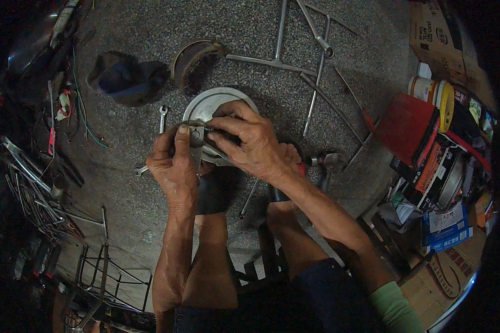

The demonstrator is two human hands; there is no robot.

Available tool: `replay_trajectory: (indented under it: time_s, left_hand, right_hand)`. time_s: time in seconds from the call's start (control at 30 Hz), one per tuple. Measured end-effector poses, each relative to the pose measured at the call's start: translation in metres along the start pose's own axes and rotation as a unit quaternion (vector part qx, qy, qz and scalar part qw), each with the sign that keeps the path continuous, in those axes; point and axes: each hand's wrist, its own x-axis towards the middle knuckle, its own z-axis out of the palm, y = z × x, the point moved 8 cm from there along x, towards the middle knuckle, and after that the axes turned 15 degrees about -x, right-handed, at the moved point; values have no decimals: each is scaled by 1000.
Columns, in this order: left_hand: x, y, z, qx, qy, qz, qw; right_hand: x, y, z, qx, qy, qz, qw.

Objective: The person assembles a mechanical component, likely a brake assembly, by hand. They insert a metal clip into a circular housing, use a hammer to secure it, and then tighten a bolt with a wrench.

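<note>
Between both hands, above the floor, is a small metal part (196,135) with a round spot on its face; its exact kind I cannot make out. My left hand (175,161) pinches it from the left, thumb on top. From the right, my right hand (250,139) grips its other side with thumb and fingertips. Just beneath lies a round, pale metal plate or drum (197,104), partly hidden by my hands. An open-ended wrench (163,119) lies left of the plate, and another wrench end (141,170) shows beside my left hand.
Beyond the plate lie a curved brake-shoe-like piece (176,66) and a dark cloth bundle (129,79). Long metal T-bars (272,62) spread at the far right. A red box (404,130), a tub (444,105) and cartons crowd the right; a wire rack (114,277) stands lower left.
</note>
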Motion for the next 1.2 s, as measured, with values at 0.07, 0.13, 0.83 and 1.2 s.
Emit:
replay_trajectory:
  time_s: [0.07,0.13,0.83,1.2]
  left_hand:
    - [-2,2,1,1,2,-11,1000]
    - [0,2,0,10,-2,11,1000]
    - [0,4,3,14,-3,14,1000]
    - [1,1,0,13,-3,11,1000]
  right_hand:
    - [0,-1,0,-13,1,-7,1000]
    - [0,-4,0,-25,3,-14,1000]
    - [0,-9,-2,-60,11,-21,998]
    - [2,-10,0,-87,-9,-36,995]
